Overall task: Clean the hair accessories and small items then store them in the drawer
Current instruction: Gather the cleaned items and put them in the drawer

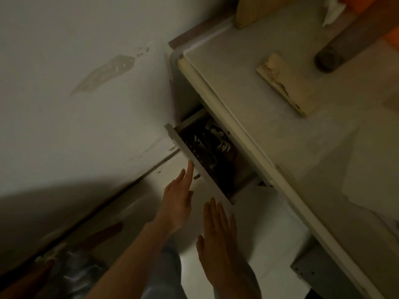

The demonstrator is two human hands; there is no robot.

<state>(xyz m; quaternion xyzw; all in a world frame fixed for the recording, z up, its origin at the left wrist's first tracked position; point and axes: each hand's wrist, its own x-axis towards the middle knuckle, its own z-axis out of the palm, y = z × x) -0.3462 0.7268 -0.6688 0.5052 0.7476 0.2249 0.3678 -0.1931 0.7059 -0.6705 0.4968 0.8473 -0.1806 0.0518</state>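
Both of my forearms reach up from the bottom of the head view, nearest the camera. Right hand (218, 240) hovers flat, fingers straight and together, its grip released and empty, just short of the drawer's white front panel. Left hand (178, 199) is also released and holds nothing; its fingers are stretched out and the longest fingertip touches the outer face of that panel, beside a small handle. Open palms like these suit pushing a panel, so I judge I am about to slide it shut.

Beyond my fingertips the drawer (207, 160) stands partly pulled out under the bench (248, 87). Inside it lie the hair accessories (212, 141), pale clips and comb-like pieces against a dark floor, so storing looks nearly done.

Further off, on the bench top, sit a cream packet (280, 83) with dark marks too blurred to read, a dark round object (329, 59) and a crumpled white tissue (331, 11). No brand or writing can be read anywhere; the light is dim.
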